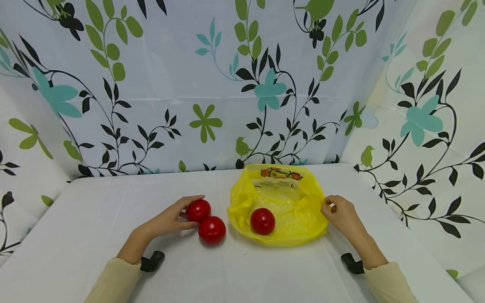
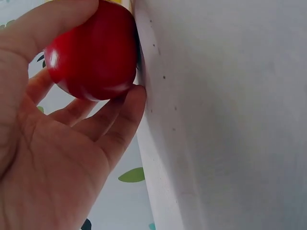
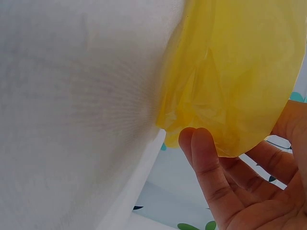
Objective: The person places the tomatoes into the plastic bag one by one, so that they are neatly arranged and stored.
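Note:
My left hand (image 1: 172,218) curls round a shiny red ball (image 1: 198,210), thumb on the near side and fingers on the far side. In the left wrist view the same red ball (image 2: 93,52) sits between thumb and fingertips, close to the white surface. A second red ball (image 1: 211,230) lies right against it, nearer to me. To their right a yellow plastic bag (image 1: 303,219) lies with its mouth spread open, and a third red ball (image 1: 262,221) rests in it. My right hand (image 1: 342,216) pinches the bag's right edge; the right wrist view shows the thin yellow film by the fingers (image 3: 206,153).
A white cloth (image 1: 242,273) covers the table beneath everything. Behind it and along both sides hang patterned curtains (image 1: 163,84) with leaves and flowers. Dark wrist devices (image 1: 153,261) show at both sleeve cuffs.

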### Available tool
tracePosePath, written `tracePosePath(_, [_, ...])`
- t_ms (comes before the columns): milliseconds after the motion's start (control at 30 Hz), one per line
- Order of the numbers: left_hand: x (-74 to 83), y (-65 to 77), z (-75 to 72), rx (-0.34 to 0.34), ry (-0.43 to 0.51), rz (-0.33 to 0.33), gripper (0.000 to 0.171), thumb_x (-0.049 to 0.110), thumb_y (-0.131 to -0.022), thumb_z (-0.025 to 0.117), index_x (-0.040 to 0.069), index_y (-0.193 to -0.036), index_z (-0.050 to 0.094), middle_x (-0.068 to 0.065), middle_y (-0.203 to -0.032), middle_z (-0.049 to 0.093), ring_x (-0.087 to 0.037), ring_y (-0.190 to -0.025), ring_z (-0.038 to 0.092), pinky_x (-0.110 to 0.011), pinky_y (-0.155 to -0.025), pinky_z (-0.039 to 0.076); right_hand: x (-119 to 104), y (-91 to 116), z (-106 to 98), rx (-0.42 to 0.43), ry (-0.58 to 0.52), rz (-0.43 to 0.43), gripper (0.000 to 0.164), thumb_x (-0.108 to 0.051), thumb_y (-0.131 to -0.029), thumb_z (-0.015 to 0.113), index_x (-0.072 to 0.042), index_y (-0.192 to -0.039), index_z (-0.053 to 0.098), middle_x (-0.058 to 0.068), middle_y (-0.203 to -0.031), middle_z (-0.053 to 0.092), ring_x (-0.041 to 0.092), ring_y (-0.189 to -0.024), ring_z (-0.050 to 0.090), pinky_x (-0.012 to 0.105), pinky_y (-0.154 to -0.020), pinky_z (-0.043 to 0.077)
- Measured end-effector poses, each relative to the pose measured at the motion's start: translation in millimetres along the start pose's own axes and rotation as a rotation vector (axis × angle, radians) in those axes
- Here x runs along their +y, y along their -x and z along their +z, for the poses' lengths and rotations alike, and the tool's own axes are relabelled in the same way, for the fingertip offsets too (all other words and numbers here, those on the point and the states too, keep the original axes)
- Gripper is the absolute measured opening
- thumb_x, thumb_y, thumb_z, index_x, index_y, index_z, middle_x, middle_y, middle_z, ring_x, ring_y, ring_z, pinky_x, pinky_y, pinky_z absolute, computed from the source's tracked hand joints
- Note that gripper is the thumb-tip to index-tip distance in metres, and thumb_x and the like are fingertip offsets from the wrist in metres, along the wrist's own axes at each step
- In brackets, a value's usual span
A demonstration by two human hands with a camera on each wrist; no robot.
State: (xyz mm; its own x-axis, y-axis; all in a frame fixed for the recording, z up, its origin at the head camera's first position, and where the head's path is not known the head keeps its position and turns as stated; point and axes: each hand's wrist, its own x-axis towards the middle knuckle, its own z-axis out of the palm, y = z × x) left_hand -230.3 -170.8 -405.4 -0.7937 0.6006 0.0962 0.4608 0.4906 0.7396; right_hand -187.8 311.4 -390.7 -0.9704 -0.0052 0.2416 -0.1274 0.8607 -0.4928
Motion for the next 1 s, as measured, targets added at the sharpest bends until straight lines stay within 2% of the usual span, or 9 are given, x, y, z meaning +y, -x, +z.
tracePosePath(367, [-0.1, -1.6, 1.1, 0.01, -0.032, 0.004, 0.071, 0.011, -0.085, 0.075, 0.008, -0.146, 0.038, -0.017, -0.139, 0.045, -0.033, -0.121, 0.047, -0.034, -0.093, 0.052, 0.2, 1.8, 0.2, 0.016, 0.003, -0.047, 0.023, -0.003, -0.089, 0.059, 0.013, -0.106, 0.064, 0.025, -0.101, 0.064, 0.025, -0.077, 0.055, 0.036, -0.067, 0.052])
tracePosePath(633, [0.0, -2.2, 1.0, 0.063, -0.047, -0.002, 0.071, 0.01, -0.082, 0.078, 0.007, -0.144, 0.043, -0.018, -0.134, 0.05, -0.035, -0.116, 0.053, -0.04, -0.091, 0.054, 1.1, 0.0, 0.9, 0.016, 0.01, -0.051, 0.025, -0.004, -0.089, 0.058, 0.013, -0.107, 0.064, 0.026, -0.102, 0.064, 0.026, -0.077, 0.055, 0.037, -0.068, 0.052])
tracePosePath(1000, [2.7, -2.7, 1.6, 0.098, -0.08, -0.04, 0.071, 0.013, -0.083, 0.077, 0.004, -0.144, 0.041, -0.02, -0.131, 0.05, -0.034, -0.114, 0.052, -0.042, -0.09, 0.055, -0.1, -0.4, 0.9, 0.008, 0.013, -0.053, 0.024, -0.004, -0.09, 0.058, 0.013, -0.106, 0.064, 0.026, -0.102, 0.063, 0.026, -0.076, 0.054, 0.037, -0.068, 0.051])
